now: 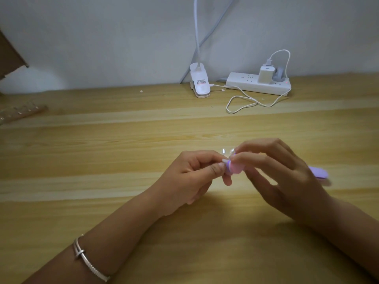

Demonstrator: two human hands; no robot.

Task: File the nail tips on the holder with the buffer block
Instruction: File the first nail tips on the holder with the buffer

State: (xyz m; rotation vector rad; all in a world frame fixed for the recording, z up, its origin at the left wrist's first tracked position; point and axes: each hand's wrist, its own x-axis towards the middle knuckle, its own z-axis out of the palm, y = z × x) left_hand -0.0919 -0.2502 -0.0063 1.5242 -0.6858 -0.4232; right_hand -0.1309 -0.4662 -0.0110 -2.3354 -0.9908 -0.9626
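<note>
We see two hands in the lower centre of the frame: the left hand (194, 175) pinches one small pale nail tip (224, 160), and the right hand (285, 171) grips one smooth lilac buffer (235, 168) with rounded ends, just at that tip. One blurred holder strip (20, 113) lies at the left edge on the wooden table (123, 160).

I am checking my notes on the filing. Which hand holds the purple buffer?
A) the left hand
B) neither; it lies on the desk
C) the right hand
C: the right hand grips the purple buffer, whose ends show on both sides of it, while the left hand pinches a nail tip.
</note>
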